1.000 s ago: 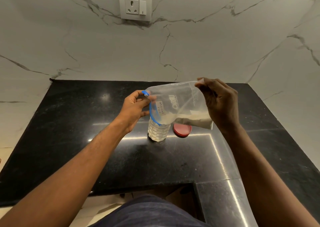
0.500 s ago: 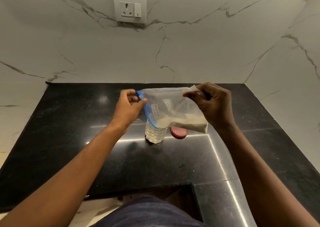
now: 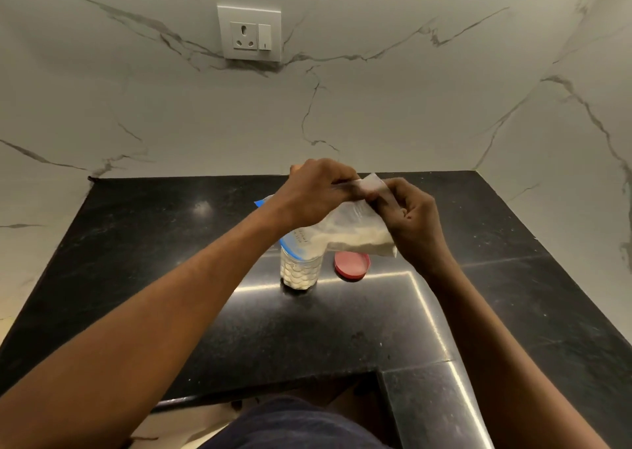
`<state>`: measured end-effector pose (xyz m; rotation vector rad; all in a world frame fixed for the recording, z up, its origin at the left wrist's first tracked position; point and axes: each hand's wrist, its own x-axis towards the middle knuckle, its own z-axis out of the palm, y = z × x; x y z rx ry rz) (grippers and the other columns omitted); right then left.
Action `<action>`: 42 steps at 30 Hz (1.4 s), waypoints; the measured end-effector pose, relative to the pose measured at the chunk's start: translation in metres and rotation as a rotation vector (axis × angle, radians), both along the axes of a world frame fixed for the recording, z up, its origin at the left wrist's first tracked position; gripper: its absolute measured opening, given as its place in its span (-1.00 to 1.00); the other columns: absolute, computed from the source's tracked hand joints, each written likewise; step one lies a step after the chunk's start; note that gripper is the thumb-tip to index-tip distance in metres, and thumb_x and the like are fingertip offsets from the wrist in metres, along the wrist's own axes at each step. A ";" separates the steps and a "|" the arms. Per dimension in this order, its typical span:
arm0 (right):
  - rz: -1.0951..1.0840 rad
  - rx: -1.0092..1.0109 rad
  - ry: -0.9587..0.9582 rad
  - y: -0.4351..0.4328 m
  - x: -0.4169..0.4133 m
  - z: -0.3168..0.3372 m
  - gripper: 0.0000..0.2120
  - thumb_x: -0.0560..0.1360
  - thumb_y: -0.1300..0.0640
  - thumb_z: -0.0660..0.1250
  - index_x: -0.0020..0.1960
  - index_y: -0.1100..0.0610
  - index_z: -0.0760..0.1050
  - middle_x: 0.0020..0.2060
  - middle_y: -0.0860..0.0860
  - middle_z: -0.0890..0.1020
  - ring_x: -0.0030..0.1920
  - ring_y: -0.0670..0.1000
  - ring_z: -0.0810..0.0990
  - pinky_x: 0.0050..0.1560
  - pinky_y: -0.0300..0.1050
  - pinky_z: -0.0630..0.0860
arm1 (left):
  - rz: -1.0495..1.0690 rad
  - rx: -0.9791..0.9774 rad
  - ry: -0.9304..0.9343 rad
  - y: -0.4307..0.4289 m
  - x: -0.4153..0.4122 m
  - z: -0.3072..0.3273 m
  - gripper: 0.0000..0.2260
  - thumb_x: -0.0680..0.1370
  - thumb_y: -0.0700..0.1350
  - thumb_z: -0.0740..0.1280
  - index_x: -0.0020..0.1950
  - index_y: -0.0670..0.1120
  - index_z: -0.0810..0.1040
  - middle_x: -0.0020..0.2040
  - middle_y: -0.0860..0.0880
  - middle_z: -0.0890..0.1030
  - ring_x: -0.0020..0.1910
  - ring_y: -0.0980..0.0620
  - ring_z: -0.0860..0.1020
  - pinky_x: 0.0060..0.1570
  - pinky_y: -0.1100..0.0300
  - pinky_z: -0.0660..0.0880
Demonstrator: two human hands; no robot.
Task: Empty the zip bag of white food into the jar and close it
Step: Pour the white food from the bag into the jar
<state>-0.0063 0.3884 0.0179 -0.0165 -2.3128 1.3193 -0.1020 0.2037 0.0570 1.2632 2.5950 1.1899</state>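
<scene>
A clear zip bag (image 3: 345,229) with a blue zip edge hangs tilted over a clear ribbed jar (image 3: 300,272), its blue mouth resting at the jar's rim. White food lies in the bag's lower fold and fills much of the jar. My left hand (image 3: 314,188) reaches across the top of the bag and pinches its upper edge. My right hand (image 3: 408,221) grips the bag's raised bottom corner, close against the left. The jar's red lid (image 3: 352,265) lies flat on the counter just right of the jar, partly under the bag.
The jar stands on a black stone counter (image 3: 171,277) set in a corner of white marble walls. A white socket plate (image 3: 249,32) is on the back wall. The counter's front edge has a cut-out step near my body.
My left hand let go of the blue zip end and moved right across the bag's top, meeting my right hand. The bag has folded lower over the jar.
</scene>
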 end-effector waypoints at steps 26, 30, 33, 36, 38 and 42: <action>-0.108 -0.339 -0.060 -0.006 0.025 -0.050 -0.77 0.67 0.02 0.30 -0.13 0.06 0.57 -0.33 -0.24 0.60 -0.32 -0.23 0.54 -0.35 -0.40 0.46 | 0.675 0.628 -0.286 -0.081 0.010 -0.076 -0.50 0.45 0.20 0.59 0.31 0.11 0.53 0.23 0.07 0.58 0.22 0.16 0.55 0.11 0.38 0.50; -0.119 -0.275 -0.035 -0.011 0.021 -0.050 -0.81 0.69 0.09 0.29 -0.07 0.06 0.59 -0.28 -0.27 0.62 -0.28 -0.25 0.55 -0.31 -0.41 0.47 | 0.521 0.505 -0.890 -0.096 0.014 -0.118 -0.54 0.52 0.03 0.56 0.39 0.08 0.55 0.19 0.06 0.68 0.26 0.05 0.61 0.10 0.09 0.52; -0.118 -0.252 -0.029 -0.013 0.019 -0.046 -0.81 0.69 0.11 0.30 0.04 0.18 0.62 -0.17 -0.10 0.64 -0.22 -0.26 0.60 -0.27 -0.40 0.52 | 0.441 0.457 -0.880 -0.089 0.006 -0.127 -0.79 0.61 -0.02 0.48 0.24 0.13 0.63 0.07 0.15 0.76 0.14 0.10 0.70 0.10 0.07 0.56; -0.117 -0.224 -0.037 -0.017 0.017 -0.040 -0.79 0.69 0.12 0.30 0.11 0.24 0.62 -0.09 0.03 0.65 -0.18 -0.24 0.61 -0.24 -0.38 0.55 | 0.477 0.502 -0.783 -0.081 -0.003 -0.128 -0.92 0.63 -0.07 0.45 0.12 0.05 0.67 0.01 0.13 0.78 -0.04 0.20 0.73 -0.07 0.23 0.55; -0.124 -0.194 -0.039 -0.019 0.017 -0.036 -0.80 0.70 0.13 0.29 0.12 0.23 0.63 -0.09 0.02 0.66 -0.17 -0.21 0.61 -0.23 -0.37 0.54 | 0.490 0.522 -0.746 -0.079 -0.006 -0.131 -0.94 0.64 -0.09 0.45 0.10 0.03 0.66 -0.01 0.12 0.78 -0.06 0.22 0.73 -0.15 0.34 0.56; -0.166 -0.089 -0.037 -0.021 0.019 -0.028 -0.84 0.70 0.17 0.30 0.12 0.17 0.64 -0.13 -0.04 0.65 -0.17 -0.18 0.58 -0.23 -0.39 0.51 | 0.491 0.560 -0.758 -0.076 -0.004 -0.136 -0.94 0.65 -0.09 0.43 0.11 0.02 0.64 0.01 0.11 0.78 -0.02 0.20 0.73 -0.06 0.22 0.55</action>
